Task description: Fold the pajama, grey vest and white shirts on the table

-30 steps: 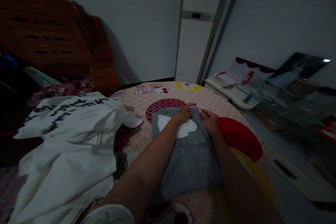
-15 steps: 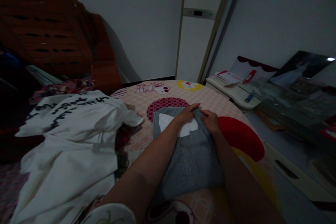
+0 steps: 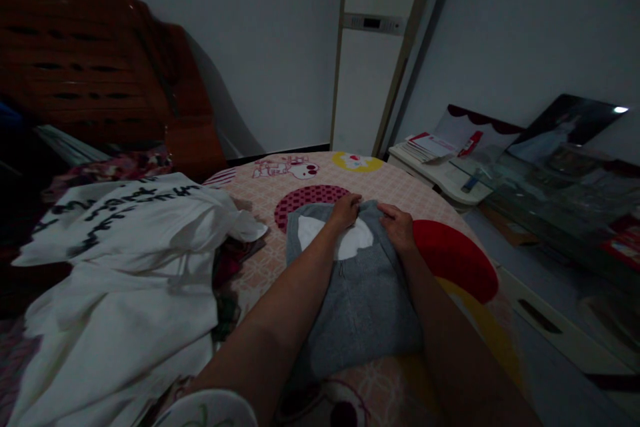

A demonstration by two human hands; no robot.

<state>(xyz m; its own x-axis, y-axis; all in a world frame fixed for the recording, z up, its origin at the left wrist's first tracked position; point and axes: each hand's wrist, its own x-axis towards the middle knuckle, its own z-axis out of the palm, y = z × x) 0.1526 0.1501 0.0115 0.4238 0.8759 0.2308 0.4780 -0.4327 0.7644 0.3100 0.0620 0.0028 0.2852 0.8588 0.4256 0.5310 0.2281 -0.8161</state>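
A grey garment (image 3: 363, 300) lies flat and folded on the round table in front of me, a white patch (image 3: 356, 240) showing near its far end. My left hand (image 3: 345, 211) rests over the far edge, its fingers bent onto the grey cloth. At the far right corner, my right hand (image 3: 399, 225) pinches the garment's edge between thumb and fingers. Part of the white patch is hidden under my left forearm.
White clothing with black lettering (image 3: 135, 267) is heaped to the left. A patterned cloth (image 3: 420, 193) covers the table. Beyond stand a wooden chair (image 3: 100, 73) and a tall white cabinet unit (image 3: 367, 80). A glass-topped stand (image 3: 540, 193) is at right.
My left hand has moved left along the garment's far edge, away from my right hand, and its fingers are more bent. My right hand stays at the corner. The view has shifted slightly.
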